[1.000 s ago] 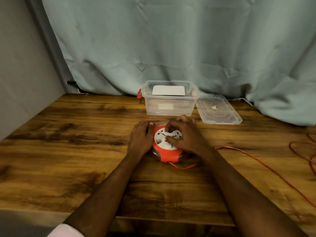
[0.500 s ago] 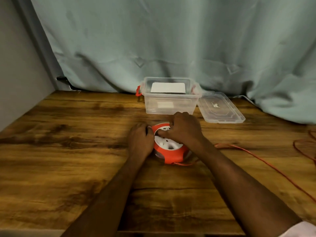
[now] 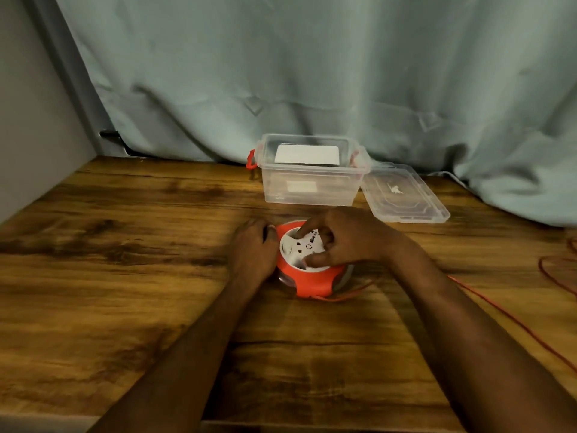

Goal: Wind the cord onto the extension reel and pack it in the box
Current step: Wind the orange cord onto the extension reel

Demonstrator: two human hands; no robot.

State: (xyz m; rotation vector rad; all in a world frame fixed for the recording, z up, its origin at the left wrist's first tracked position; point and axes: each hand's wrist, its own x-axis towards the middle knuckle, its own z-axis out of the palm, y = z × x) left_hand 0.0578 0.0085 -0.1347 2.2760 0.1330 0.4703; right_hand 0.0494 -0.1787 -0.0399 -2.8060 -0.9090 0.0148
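Observation:
An orange extension reel with a white socket face lies flat on the wooden table. My left hand presses against the reel's left side and holds it. My right hand rests on top, fingers curled onto the white face. The thin orange cord leaves the reel's front edge and trails right across the table to loose loops at the right edge. The clear plastic box with red latches stands open just behind the reel.
The box's clear lid lies flat to its right. A white card shows inside the box. A pale green curtain hangs behind the table, and a grey wall stands at the left.
My right hand has turned on the reel's white face, fingers shifting round it. My left hand stays against the reel's side. The cord slack near the reel has shortened.

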